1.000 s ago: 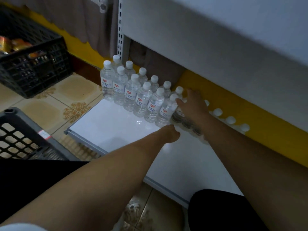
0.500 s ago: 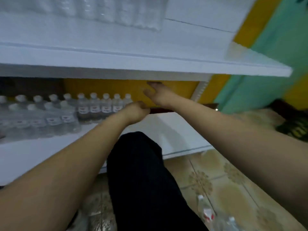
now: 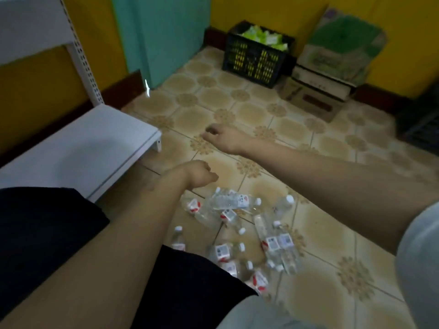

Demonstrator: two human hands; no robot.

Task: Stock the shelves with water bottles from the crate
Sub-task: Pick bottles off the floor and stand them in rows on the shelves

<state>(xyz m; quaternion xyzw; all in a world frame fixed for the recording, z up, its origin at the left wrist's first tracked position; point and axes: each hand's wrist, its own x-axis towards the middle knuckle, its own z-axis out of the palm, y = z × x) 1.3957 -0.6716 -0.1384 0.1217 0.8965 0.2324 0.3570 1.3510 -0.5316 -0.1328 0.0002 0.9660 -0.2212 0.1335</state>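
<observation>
Several small clear water bottles (image 3: 237, 203) with white caps and red-and-white labels lie scattered on the tiled floor in front of my knees. My left hand (image 3: 199, 173) hovers just above the far edge of this pile, fingers loosely curled, holding nothing. Further out over bare tiles is my right hand (image 3: 223, 136), also loosely curled and empty. The white bottom shelf board (image 3: 95, 148) lies to the left, its visible end bare. No bottle crate can be made out near the pile.
A black crate (image 3: 254, 60) with green packets stands against the far yellow wall, with stacked cardboard boxes (image 3: 332, 55) beside it. Another dark crate (image 3: 420, 124) sits at the right edge. A perforated shelf upright (image 3: 80, 55) and a teal panel (image 3: 161, 32) stand at left.
My view has swung right from the stocked row of bottles on the shelf to the floor. Both hands have left the shelf and now hang empty over the scattered bottles.
</observation>
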